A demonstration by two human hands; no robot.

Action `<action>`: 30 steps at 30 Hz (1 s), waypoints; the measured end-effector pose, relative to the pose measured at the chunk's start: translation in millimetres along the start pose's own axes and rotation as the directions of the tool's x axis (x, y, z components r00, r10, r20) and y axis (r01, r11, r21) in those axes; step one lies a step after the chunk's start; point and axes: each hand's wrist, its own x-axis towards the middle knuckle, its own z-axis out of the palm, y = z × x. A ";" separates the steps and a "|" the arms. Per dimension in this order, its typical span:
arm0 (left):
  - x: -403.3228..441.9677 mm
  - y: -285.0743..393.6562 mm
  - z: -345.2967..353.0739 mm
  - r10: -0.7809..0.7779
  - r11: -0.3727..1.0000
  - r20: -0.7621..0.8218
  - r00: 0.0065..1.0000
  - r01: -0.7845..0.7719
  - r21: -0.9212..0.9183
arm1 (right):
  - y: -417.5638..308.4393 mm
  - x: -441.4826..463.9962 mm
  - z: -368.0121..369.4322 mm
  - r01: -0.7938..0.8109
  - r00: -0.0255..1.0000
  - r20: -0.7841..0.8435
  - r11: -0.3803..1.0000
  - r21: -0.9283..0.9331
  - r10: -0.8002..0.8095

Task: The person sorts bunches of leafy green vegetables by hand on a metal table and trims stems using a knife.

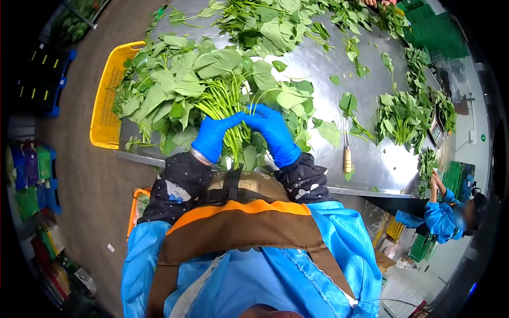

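Note:
Both of my hands wear blue gloves and are close together near the table's front edge. My left hand [213, 137] is wrapped round a bunch of leafy green stems [225, 100], whose leaves point away from me. At the right side of the bunch, my right hand [271, 130] has its thumb and fingers closed on stems, with one thin stem curving up from them. A large heap of loose leafy greens [154, 95] lies behind and to the left of the bunch. A tool with a wooden handle [348, 160] rests on the metal table [323, 153] to the right.
A yellow crate [106, 100] stands at the table's left end. Bundled greens [403, 119] lie on the right, near a scale [437, 130]. A person in blue [442, 220] handles greens at the right. Another person's hands [374, 2] show at the far edge.

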 end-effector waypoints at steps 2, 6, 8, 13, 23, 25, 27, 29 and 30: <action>0.3 -2.5 -2.2 -0.003 1.000 -0.033 0.999 0.004 0.028 | 4.2 0.4 4.9 0.033 0.999 -0.036 0.984 0.173 -0.027; 3.0 -7.0 -8.9 -0.041 0.999 -0.115 0.992 0.041 -0.002 | 1.6 2.2 11.3 -0.011 1.000 -0.006 0.950 0.311 0.014; 1.2 -5.8 -9.0 -0.039 0.999 -0.129 0.991 0.040 0.003 | 11.1 8.6 7.9 -0.018 1.000 0.008 0.973 0.228 0.017; 3.5 8.7 -15.9 -0.146 0.980 -0.138 0.980 0.124 -0.156 | -19.4 -20.8 9.0 -0.028 0.997 0.076 0.999 0.030 0.025; 17.0 42.1 -61.2 0.032 0.991 -0.359 0.933 -0.076 -0.108 | -1.6 -58.3 -66.0 0.293 0.951 0.240 0.310 -0.905 -0.196; 14.0 37.8 -52.3 -0.024 0.990 -0.356 0.934 -0.028 -0.141 | -34.1 -52.4 -31.4 0.432 0.869 0.264 0.386 -0.815 -0.418; 8.9 36.4 -36.6 -0.071 0.986 -0.337 0.939 0.016 -0.163 | -48.2 -42.8 3.4 0.553 0.782 0.316 0.363 -0.750 -0.538; 5.0 33.4 -32.0 -0.098 0.984 -0.253 0.963 0.056 -0.170 | -42.7 -22.5 29.2 0.610 0.665 0.361 0.197 -0.767 -0.654; 3.9 33.3 -29.0 -0.097 0.980 -0.228 0.969 0.052 -0.194 | -34.9 -16.0 30.1 0.542 0.764 0.340 0.261 -0.798 -0.548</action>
